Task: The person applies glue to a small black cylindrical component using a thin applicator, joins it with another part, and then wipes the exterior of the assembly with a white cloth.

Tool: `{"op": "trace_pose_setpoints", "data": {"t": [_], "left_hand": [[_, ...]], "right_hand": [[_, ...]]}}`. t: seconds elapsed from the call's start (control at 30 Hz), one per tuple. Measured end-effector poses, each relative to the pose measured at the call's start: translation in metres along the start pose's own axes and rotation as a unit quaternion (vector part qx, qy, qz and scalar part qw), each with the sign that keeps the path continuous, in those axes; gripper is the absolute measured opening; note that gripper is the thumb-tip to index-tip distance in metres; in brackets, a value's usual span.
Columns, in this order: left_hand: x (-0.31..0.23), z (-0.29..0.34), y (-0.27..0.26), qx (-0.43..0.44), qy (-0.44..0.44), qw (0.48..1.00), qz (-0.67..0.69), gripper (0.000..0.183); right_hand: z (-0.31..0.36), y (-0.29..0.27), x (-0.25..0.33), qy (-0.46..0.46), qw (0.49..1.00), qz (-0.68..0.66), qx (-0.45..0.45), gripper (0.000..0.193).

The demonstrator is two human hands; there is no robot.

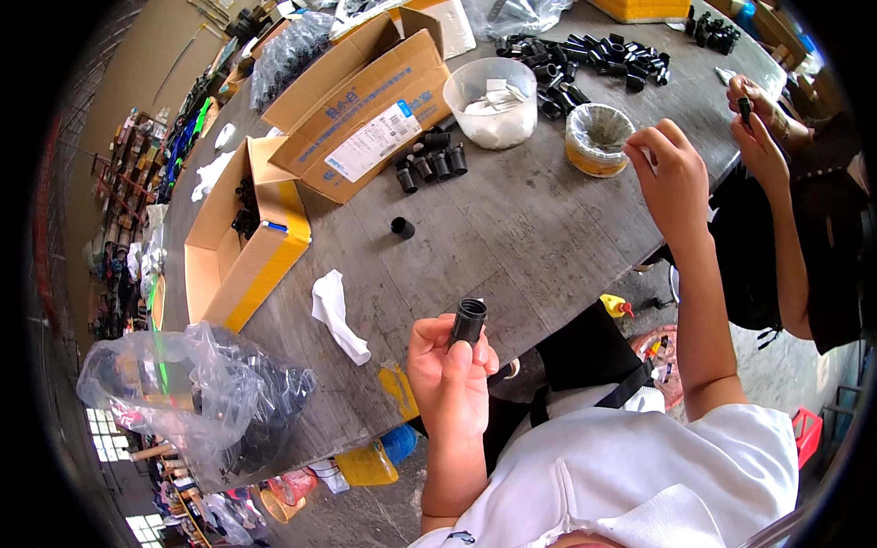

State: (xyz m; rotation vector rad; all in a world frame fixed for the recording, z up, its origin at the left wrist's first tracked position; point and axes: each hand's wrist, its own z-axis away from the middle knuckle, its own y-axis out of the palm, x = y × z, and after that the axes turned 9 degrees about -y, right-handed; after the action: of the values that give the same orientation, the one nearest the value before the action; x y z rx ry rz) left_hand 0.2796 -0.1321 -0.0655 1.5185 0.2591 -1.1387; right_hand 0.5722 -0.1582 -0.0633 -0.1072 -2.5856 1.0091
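Here, left hand [452, 382] grips black tube [469, 321]; right hand [674, 175], hold unclear; bowl [502, 133] contains white pieces [497, 97].

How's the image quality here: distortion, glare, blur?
Head view: black fisheye rim fills the corners, and the table's edges look bowed; head view: bright highlights streak the clear plastic bag; head view: the left hand and its black cap look fairly sharp, without obvious motion blur.
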Motion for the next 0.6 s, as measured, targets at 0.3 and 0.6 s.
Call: {"op": "trace_pose_setpoints", "data": {"t": [0.3,0.6], "left_hand": [[-0.001,0.006,-0.022,-0.003,0.002,0.999,-0.054,0.029],[-0.004,0.007,-0.037,-0.024,0.016,0.998,-0.062,0.030]], "right_hand": [[-0.009,0.006,0.026,-0.050,0.995,0.087,-0.013,0.015],[-0.013,0.054,0.116,-0.213,0.958,-0.147,0.126,0.026]]}}
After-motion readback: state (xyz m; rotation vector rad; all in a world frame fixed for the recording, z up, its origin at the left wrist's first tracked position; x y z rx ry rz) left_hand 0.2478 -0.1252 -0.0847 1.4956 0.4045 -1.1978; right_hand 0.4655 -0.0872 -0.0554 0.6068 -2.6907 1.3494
